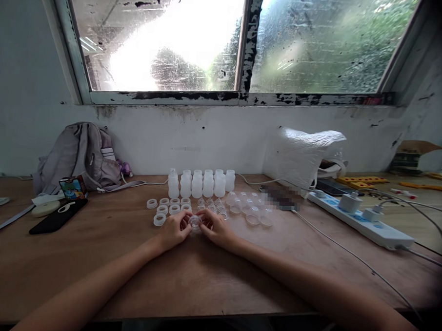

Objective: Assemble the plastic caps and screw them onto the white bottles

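My left hand (177, 230) and my right hand (215, 227) meet over the wooden table, fingers closed from both sides on a small clear nipple with a pale ring (194, 223). The fingertips partly cover the piece, so how its parts sit together cannot be made out. Left of and behind my left hand lie several white screw rings (160, 219), some stacked. Just beyond my right hand are several small clear nipples (209, 202). Farther right stand clear domed caps (253, 218) in rows. Behind everything, frosted white bottles (197, 184) stand upright in a line.
A grey backpack (80, 154), a black phone (59, 216) and a tape roll (45, 208) lie left. To the right are a white power strip (361, 220) with cables, a blurred-out dark item (280, 197) and a white plastic bag (298, 156). The table's front edge (214, 313) is near me.
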Demonstrator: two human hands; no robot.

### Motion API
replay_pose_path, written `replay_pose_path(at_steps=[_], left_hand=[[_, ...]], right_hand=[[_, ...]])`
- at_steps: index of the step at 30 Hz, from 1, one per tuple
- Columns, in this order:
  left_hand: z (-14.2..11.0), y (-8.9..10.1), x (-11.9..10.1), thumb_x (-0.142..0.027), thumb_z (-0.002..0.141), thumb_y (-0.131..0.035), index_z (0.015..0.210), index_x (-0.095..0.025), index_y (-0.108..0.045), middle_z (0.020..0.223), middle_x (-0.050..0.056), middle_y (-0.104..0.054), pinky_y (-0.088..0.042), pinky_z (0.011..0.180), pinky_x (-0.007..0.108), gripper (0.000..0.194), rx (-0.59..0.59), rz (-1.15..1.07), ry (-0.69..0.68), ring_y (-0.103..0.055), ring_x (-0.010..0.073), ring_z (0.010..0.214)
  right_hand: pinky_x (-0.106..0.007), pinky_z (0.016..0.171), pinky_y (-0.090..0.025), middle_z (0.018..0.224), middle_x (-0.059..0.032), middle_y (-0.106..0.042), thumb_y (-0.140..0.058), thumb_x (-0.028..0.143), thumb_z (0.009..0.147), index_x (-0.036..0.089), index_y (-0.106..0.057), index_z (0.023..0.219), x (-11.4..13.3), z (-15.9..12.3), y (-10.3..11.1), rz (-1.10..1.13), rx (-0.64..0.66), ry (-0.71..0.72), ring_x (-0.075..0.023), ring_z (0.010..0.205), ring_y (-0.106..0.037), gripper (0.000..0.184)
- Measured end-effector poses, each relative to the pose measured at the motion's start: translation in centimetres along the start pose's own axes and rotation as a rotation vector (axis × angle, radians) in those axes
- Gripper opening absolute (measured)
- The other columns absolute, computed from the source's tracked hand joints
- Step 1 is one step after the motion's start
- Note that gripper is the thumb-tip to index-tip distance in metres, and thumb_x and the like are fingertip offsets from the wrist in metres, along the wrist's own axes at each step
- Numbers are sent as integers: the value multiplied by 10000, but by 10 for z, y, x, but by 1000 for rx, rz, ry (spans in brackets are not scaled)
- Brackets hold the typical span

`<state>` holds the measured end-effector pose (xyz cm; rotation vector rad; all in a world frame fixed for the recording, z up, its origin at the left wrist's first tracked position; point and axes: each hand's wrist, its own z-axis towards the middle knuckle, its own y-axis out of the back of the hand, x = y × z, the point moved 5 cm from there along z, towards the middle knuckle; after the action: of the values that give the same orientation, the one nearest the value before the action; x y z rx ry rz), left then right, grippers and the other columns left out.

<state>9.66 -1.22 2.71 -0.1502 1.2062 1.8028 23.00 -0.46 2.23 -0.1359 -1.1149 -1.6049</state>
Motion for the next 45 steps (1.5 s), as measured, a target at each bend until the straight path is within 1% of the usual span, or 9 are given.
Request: replay_pose_path(at_steps=[4,9,15,23,27,31,37,42,45], left_hand=[[0,-2,1,-166,704,-460,880,-178,-505,619,-28,-536,-404,541,219,182,-22,20,21,-504,102,556],[3,-5,1,-194,722,-452,850,-169,-514,638,-19,-546,-379,520,209,144,-13,-57,67,-507,106,578],[4,-7,5,-209,729,-447,818,-157,-517,657,-11,-554,-366,518,205,125,-1,-127,132,-514,109,598],[4,-8,3,-207,698,-471,753,-161,-491,594,-28,-513,-341,483,193,75,-28,-147,150,-480,97,544],[3,-6,3,-221,692,-495,783,-160,-514,598,-26,-523,-363,504,195,111,-35,-158,160,-489,98,547],[3,-6,4,-292,741,-470,857,-162,-538,627,-11,-560,-387,534,207,187,-32,-189,161,-515,105,555],[4,-6,5,-370,776,-432,815,-156,-541,633,1,-570,-384,516,207,244,-26,-214,177,-517,106,539],[3,-8,5,-408,786,-410,781,-153,-519,592,-15,-537,-373,470,199,277,-8,-279,188,-484,86,464],[3,-9,5,-405,783,-418,760,-156,-507,593,-15,-541,-374,463,197,266,-2,-277,189,-493,87,460]], right_hand=[[-189,516,-370,630,27,-530,-456,113,709,180,-502,906,-3,1,-1,-4,-20,-14,-81,543,-476,214],[-185,497,-335,586,34,-504,-440,103,701,166,-529,856,-4,3,-1,-13,-40,-42,-79,523,-443,189],[-193,517,-337,618,20,-523,-420,114,709,157,-540,837,-8,5,-3,9,-35,-87,-86,549,-445,180],[-191,502,-321,598,27,-496,-426,107,687,156,-527,790,-9,5,-4,15,-34,-98,-85,539,-430,152],[-195,515,-333,598,29,-502,-445,139,707,166,-537,808,-5,5,0,22,-42,-108,-89,548,-445,139],[-210,546,-361,611,18,-530,-434,227,771,172,-545,860,-2,4,3,62,-36,-125,-102,575,-477,153],[-217,559,-372,610,12,-544,-421,321,805,171,-556,820,-4,5,1,104,-41,-130,-107,587,-495,203],[-213,548,-366,602,14,-537,-421,324,807,168,-548,785,-2,4,1,105,-29,-129,-104,575,-485,203],[-211,543,-358,604,13,-535,-422,311,804,168,-551,771,0,3,2,83,-31,-120,-102,569,-475,196]])
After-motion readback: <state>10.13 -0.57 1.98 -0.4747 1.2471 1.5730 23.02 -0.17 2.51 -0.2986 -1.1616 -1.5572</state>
